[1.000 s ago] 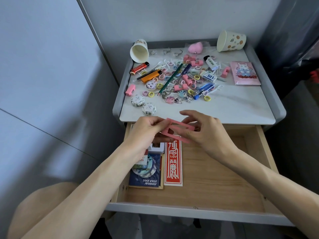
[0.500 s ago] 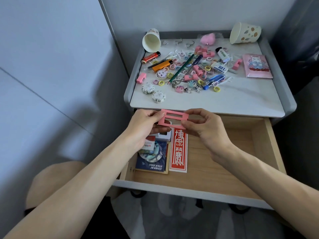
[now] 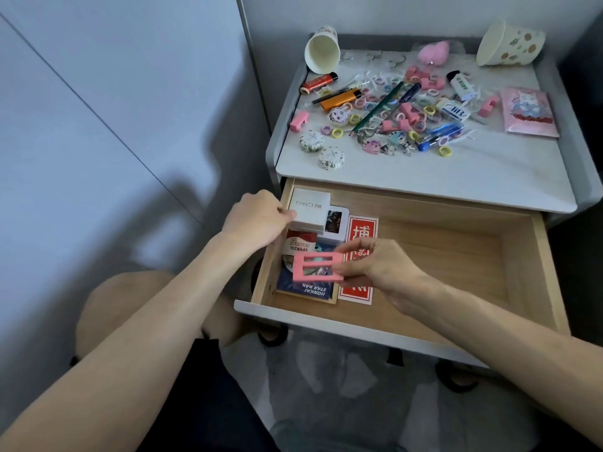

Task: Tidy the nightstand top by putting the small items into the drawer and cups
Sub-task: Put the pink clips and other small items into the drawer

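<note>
My right hand (image 3: 380,267) pinches a flat pink frame clip (image 3: 318,270) over the left part of the open wooden drawer (image 3: 463,265). At the drawer's back left corner my left hand (image 3: 256,220) grips the side of a white box (image 3: 310,210). Under the clip lie a blue booklet (image 3: 308,290), cards and a red paper slip (image 3: 362,230). The nightstand top (image 3: 456,177) carries a heap of small items: hair rings, pink clips, lighters, pens, keychains. Two paper cups lie tipped over at the back, one left (image 3: 321,50), one right (image 3: 509,44).
A pink packet (image 3: 528,110) lies at the top's right edge, and two round patterned tins (image 3: 321,150) near its front left. A grey wall panel stands left of the nightstand. My knee is below the drawer's left front corner. The drawer's right half shows bare wood.
My left hand has let go of the pink clip and moved to the white box at the drawer's back left. My right hand alone now holds the clip, lower over the drawer.
</note>
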A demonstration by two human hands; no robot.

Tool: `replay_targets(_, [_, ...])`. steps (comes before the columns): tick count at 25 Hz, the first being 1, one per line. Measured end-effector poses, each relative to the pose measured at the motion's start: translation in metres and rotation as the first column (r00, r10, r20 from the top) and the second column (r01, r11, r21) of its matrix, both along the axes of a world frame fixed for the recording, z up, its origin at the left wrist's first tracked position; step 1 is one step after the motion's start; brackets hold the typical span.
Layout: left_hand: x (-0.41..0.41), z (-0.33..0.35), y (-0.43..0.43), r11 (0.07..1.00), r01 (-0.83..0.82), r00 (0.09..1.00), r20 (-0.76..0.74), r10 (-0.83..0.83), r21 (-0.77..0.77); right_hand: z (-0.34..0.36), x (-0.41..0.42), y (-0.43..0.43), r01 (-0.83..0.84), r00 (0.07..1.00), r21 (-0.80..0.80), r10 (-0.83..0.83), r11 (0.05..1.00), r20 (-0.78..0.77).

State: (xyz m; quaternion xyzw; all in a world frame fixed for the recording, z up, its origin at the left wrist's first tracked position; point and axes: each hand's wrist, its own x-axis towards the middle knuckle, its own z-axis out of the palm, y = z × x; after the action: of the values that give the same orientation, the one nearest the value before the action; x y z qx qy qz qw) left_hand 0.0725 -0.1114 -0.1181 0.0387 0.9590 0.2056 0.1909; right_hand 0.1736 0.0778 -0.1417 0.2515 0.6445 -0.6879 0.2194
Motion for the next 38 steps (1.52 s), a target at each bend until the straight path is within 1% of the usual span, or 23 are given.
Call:
replay_targets(1, [-0.003,-0.002,0.000,0.996,0.001,0.996,-0.084,-0.008,-0.086,-0.006,0.002,-0.005,-0.068,0.997,0.038,0.067,0.997,0.035])
replay_targets(2, [-0.006,-0.004,0.001,0.990,-0.004,0.992,-0.128,-0.014,-0.138,-0.012,0.003,-0.011,-0.136,0.989,0.079,0.131,0.988,0.066])
replay_targets(4, [-0.008,-0.006,0.006,0.982,0.011,0.992,-0.120,-0.034,-0.187,-0.022,0.000,-0.021,-0.236,0.969,0.144,0.223,0.961,0.103])
replay_targets(8, [-0.014,-0.008,0.013,0.979,0.048,0.995,-0.076,-0.064,-0.200,-0.037,-0.006,-0.035,-0.328,0.944,0.225,0.310,0.917,0.110])
replay_targets(9, [-0.016,-0.009,0.013,0.977,0.049,0.995,-0.077,-0.066,-0.205,-0.041,-0.006,-0.039,-0.362,0.932,0.282,0.347,0.889,0.103])
replay_targets(10, [-0.018,-0.010,0.013,0.977,0.048,0.995,-0.076,-0.065,-0.210,-0.045,-0.006,-0.043,-0.407,0.911,0.368,0.402,0.836,0.095])
replay_targets(12, [-0.019,-0.009,0.014,0.975,0.057,0.994,-0.077,-0.075,-0.214,-0.050,-0.005,-0.049,-0.490,0.847,0.538,0.522,0.686,0.105])
replay_targets(13, [-0.018,-0.009,0.016,0.975,0.065,0.993,-0.082,-0.084,-0.214,-0.051,-0.005,-0.051,-0.514,0.822,0.574,0.556,0.638,0.118])
replay_targets(16, [-0.017,-0.007,0.019,0.973,0.079,0.991,-0.090,-0.101,-0.217,-0.052,-0.006,-0.054,-0.567,0.771,0.604,0.618,0.560,0.151])
replay_targets(20, [-0.016,-0.005,0.019,0.975,0.069,0.993,-0.083,-0.088,-0.214,-0.045,-0.006,-0.058,-0.603,0.700,0.672,0.690,0.431,0.186])
replay_targets(25, [-0.015,-0.004,0.020,0.978,0.072,0.993,-0.074,-0.088,-0.194,-0.045,-0.011,-0.048,-0.656,0.676,0.638,0.691,0.404,0.256])
replay_targets(28, [-0.017,-0.005,0.020,0.978,0.075,0.995,-0.056,-0.087,-0.193,-0.048,-0.014,-0.051,-0.664,0.679,0.605,0.692,0.439,0.243])
replay_targets(32, [-0.017,-0.005,0.022,0.974,0.076,0.995,-0.050,-0.089,-0.214,-0.054,-0.012,-0.051,-0.655,0.692,0.598,0.685,0.463,0.227])
replay_targets(36, [-0.016,-0.004,0.023,0.972,0.080,0.994,-0.055,-0.094,-0.220,-0.056,-0.010,-0.048,-0.569,0.689,0.706,0.713,0.422,0.129])
replay_targets(38, [-0.016,-0.003,0.023,0.970,0.079,0.994,-0.052,-0.093,-0.228,-0.057,-0.010,-0.050,-0.542,0.679,0.735,0.728,0.407,0.098])
